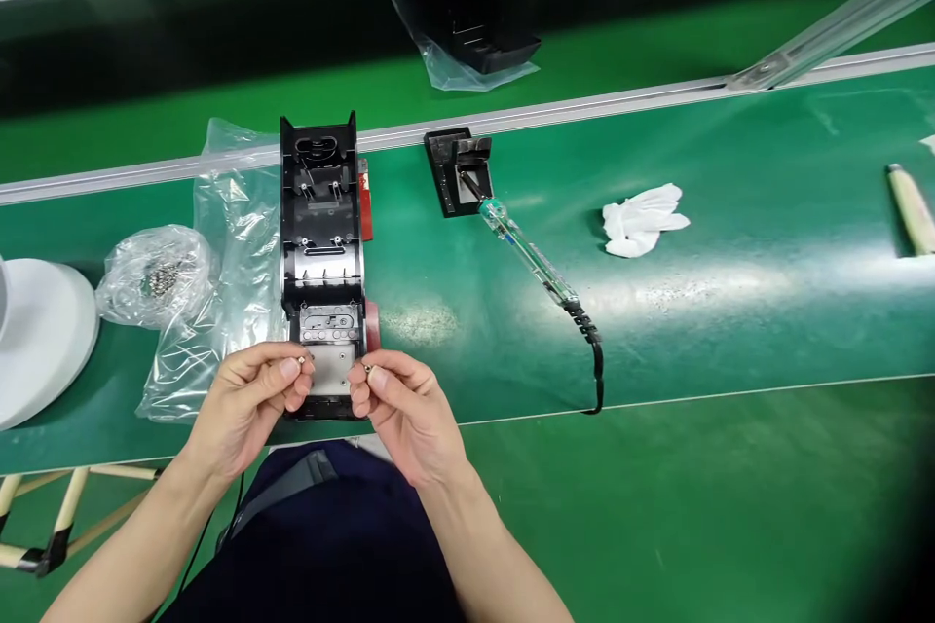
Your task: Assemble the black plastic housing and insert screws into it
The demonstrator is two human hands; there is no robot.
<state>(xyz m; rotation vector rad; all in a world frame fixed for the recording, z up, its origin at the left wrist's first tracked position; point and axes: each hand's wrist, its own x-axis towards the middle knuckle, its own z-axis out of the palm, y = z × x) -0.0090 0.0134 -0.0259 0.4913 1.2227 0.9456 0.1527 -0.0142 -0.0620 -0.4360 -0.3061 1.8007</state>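
Note:
My left hand (252, 401) pinches a small shiny metal piece (301, 361) between thumb and index finger. A similar tiny metal piece (368, 369) is in the closed fingertips of my right hand (409, 414). Both hands hover over the near end of a long black plastic housing (321, 204), one at each side. Its near section holds a light grey panel (332, 368) with small holes, partly covered by my fingers. Left of the housing, an open clear bag (157, 277) contains many small metal pieces like these; their exact kind is too small to tell.
A soldering iron (530, 253) rests in its black stand (447, 177), its cord dropping over the bench's front edge. Beyond lie a white glove (643, 220) and a bagged black part (474, 19). White round reels (51, 341) stand at far left, beside clear plastic sheeting (244, 243).

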